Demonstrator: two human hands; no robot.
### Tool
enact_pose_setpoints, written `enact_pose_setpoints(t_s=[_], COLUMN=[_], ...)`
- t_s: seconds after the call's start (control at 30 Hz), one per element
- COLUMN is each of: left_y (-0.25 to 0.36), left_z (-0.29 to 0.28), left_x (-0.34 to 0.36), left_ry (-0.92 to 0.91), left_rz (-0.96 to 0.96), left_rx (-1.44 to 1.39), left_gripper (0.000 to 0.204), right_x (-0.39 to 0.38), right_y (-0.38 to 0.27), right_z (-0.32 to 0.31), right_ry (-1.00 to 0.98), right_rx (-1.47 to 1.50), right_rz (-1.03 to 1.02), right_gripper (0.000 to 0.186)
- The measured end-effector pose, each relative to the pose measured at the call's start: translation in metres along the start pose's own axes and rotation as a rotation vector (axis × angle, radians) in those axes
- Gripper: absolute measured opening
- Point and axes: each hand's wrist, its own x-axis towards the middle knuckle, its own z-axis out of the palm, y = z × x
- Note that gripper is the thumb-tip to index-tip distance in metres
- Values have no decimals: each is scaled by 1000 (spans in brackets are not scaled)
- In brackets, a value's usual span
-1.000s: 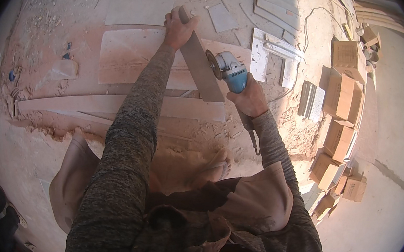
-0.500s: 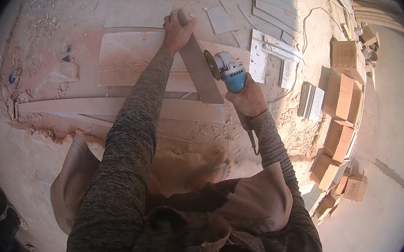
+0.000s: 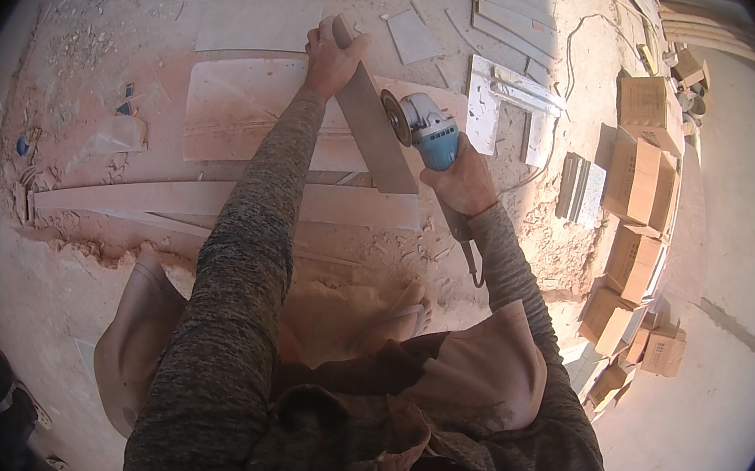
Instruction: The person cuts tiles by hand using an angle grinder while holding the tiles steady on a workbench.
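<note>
My left hand [image 3: 333, 54] grips the far end of a long grey-brown tile strip [image 3: 376, 139], its fingers wrapped over the edge. This strip lies slanted across pale, dust-covered boards or tiles [image 3: 244, 107]. In my right hand [image 3: 466, 180] is a blue and silver angle grinder [image 3: 433, 138], held by its body, with its cord hanging below. The grinder's disc [image 3: 396, 119] is upright just to the right of the strip; whether it touches the edge I cannot tell. A long narrow pale strip [image 3: 116, 197] runs crosswise nearer me.
Cardboard boxes [image 3: 638, 176] line the right side, with a speckled grey offcut [image 3: 580, 191] beside them. White offcuts [image 3: 525, 105] and a loose cord [image 3: 570, 68] lie right of the grinder. Small blue objects [image 3: 124, 104] and rubble lie at the left on the dusty floor.
Both hands and the grinder have shifted very slightly since a second ago, my left hand a little downward and the grinder slightly left. The holds are the same.
</note>
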Motion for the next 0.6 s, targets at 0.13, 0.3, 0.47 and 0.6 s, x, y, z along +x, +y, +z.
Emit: enact_pose_setpoints(t_s=[0.13,0.3,0.47,0.6], left_y=[-2,-1,4,1], left_z=[-1,-1,-2,-2], left_x=[1,0,-1,0], left_ry=[-12,-31,-22,-6], left_rz=[2,-16,-18,-1], left_rx=[-44,-79,4,3], left_gripper=[92,93,91,92], right_x=[3,4,3,5], right_y=[5,3,-3,-3], right_z=[3,4,0,1], right_ry=[4,21,16,17], right_rx=[37,70,58,71], right_rz=[-22,-25,-15,-24], right_gripper=[62,61,61,61])
